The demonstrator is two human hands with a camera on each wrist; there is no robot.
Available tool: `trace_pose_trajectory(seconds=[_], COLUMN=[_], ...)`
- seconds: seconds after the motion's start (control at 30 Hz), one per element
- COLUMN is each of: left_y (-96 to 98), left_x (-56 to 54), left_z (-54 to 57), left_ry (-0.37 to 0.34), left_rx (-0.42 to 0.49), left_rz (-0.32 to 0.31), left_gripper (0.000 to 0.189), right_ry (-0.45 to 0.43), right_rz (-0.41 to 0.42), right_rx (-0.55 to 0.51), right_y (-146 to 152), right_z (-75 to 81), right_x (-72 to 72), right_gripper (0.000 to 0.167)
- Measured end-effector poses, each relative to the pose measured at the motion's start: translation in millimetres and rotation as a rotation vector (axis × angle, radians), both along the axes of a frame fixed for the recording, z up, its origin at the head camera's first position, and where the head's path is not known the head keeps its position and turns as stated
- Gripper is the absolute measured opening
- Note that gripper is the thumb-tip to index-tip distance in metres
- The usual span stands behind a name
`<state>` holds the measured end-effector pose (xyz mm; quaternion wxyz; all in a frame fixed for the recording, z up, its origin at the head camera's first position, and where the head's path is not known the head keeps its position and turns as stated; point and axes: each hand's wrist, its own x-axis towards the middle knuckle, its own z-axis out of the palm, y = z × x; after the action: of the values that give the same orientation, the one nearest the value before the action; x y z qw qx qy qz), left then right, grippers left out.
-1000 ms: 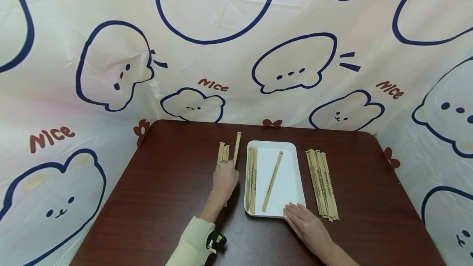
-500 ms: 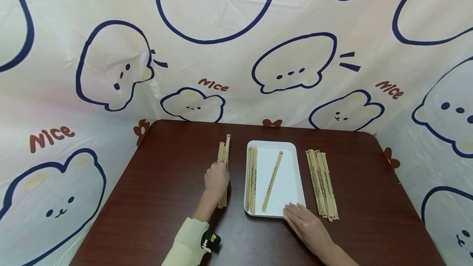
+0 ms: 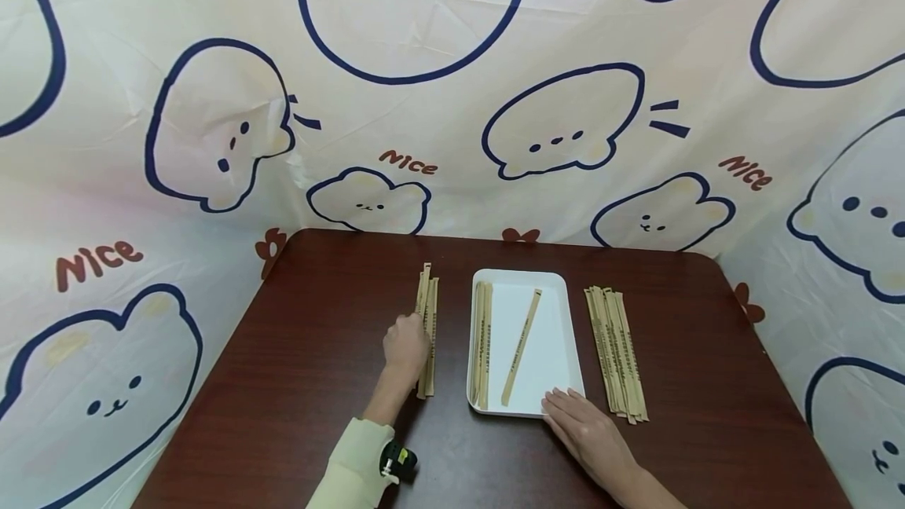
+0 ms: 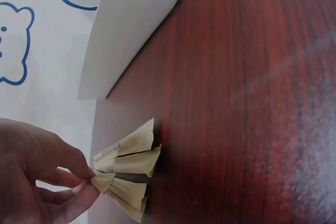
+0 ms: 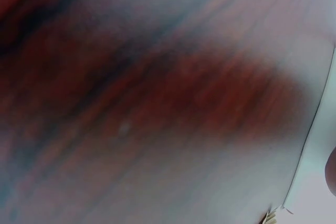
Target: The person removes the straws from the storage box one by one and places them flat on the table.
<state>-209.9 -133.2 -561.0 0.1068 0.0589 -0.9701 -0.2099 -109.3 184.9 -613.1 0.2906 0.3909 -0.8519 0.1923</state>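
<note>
My left hand (image 3: 406, 344) pinches one slim, tan paper-wrapped stick (image 4: 103, 181) between thumb and finger. That stick lies over or against the left bunch of similar wrapped sticks (image 3: 432, 336), left of the white tray (image 3: 574, 360). In the left wrist view, the flat paper ends of the bunch (image 4: 137, 163) fan out around the pinched one. With fingers extended, my right hand (image 3: 590, 434) rests on the tray's near right corner. Inside the tray, several wrapped sticks (image 3: 482, 344) line the left side, and a single stick (image 3: 522, 348) lies slanted near the middle.
Right of the tray lies another bunch of wrapped sticks (image 3: 617, 356). The dark brown table (image 3: 304, 352) backs onto a cream cloth (image 3: 452, 124) printed with cartoon bears. A small black device (image 3: 398, 462) is strapped at the left wrist.
My left hand has moved left with the pinched stick, from the gap beside the tray onto the left bunch. The right hand and the tray have stayed still.
</note>
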Motion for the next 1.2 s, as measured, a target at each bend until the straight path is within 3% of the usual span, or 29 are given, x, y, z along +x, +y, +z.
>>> trace_pose_trajectory(seconds=[0.73,1.03,1.2], left_y=[-5.8,-4.9,3.2], left_x=[-0.2,0.4,0.8], left_z=[-7.0,-3.2,2.7], left_ry=[-0.061,-0.052,-0.041], left_rx=[-0.013,-0.007,-0.006], left_rz=[-0.006,-0.003,-0.032], left_gripper=[0.022,0.014,0.012], right_ry=[-0.002,0.001,0.006], right_rz=[0.004,0.010,0.008], right_rx=[0.009,0.006,0.003], right_y=[-0.9,-1.5,-1.9], right_z=[1.0,1.7,2.4], right_x=[0.4,1.2,1.4], right_gripper=[0.036,0.035,0.036])
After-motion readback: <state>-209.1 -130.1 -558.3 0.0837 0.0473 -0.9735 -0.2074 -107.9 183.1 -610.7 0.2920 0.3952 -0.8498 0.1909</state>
